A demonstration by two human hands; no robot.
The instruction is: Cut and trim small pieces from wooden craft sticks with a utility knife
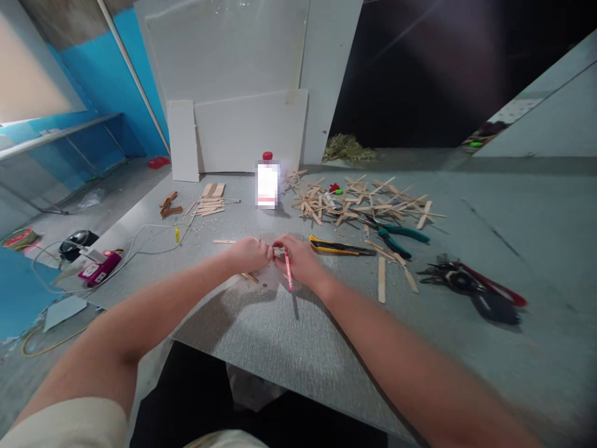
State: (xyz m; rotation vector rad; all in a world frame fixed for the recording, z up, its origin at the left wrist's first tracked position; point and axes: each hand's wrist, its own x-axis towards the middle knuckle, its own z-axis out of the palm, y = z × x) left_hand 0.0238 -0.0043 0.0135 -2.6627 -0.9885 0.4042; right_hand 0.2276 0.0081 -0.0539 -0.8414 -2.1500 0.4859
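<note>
Near edge of the worktop [261,323] is right in front of me. My right hand [298,258] is gripping a pink pencil [288,270], one end angled back toward me, clear of the fingers. Left hand [254,254] is curled, fingertips meeting the right's over the worktop; can't tell if it's pinching anything, too small and covered.

Short stick [249,277] lies just below the left hand; a pale stick [224,241] runs out past its far side. Off right: black-and-red hand tool [480,289], blurred. Between that and my right hand: a few loose sticks [381,280]. Yellow-and-black cutter knife [342,247] just past the right hand, teal-handled pliers [392,236] beyond it, jaws toward the stick pile.

Further out left: white cable [144,227] with yellow tag [177,234], then a row of flat sticks [212,199]. Centre: red-capped bottle [267,185], upright, body pixelated. Right of it: the messy stick pile [321,208]. White boards [252,130] stand behind, dry straw [347,149] at their right.
</note>
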